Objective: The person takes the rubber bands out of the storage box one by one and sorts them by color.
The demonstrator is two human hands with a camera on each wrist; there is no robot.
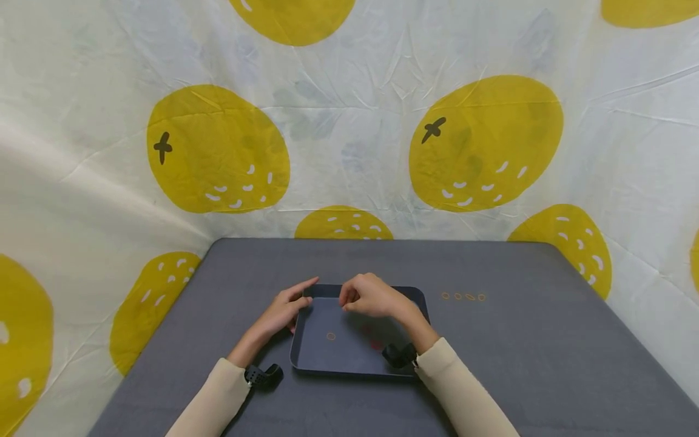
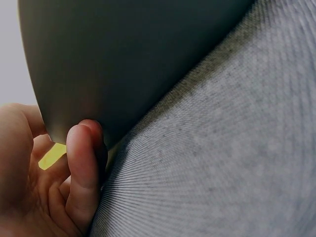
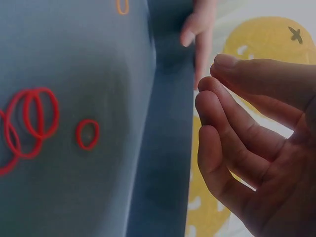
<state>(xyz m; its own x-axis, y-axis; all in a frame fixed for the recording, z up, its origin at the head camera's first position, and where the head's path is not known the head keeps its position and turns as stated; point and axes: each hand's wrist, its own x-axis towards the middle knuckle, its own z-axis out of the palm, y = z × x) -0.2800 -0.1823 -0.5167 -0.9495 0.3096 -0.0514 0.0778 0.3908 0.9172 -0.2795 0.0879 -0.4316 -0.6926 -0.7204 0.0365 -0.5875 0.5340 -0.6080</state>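
Note:
A dark grey rectangular tray (image 1: 349, 371) lies on the table. My left hand (image 1: 282, 311) grips its far left corner, thumb over the rim and other fingers outside; the left wrist view shows fingers (image 2: 81, 168) against the outer wall. My right hand (image 1: 374, 296) hovers over the tray's far side. Its thumb and fingertips (image 3: 212, 148) are bent close together, and nothing shows between them. Inside the tray lie one orange rubber band (image 1: 330, 336), a small red rubber band (image 3: 88, 134) and several overlapping red loops (image 3: 42, 113), partly shaded by the right hand.
On the grey tabletop (image 1: 524, 346), right of the tray, several orange rubber bands (image 1: 458, 297) lie in a row. Behind the table hangs a white cloth (image 1: 349, 145) printed with yellow fruit. Each wrist wears a black camera mount (image 1: 264, 377).

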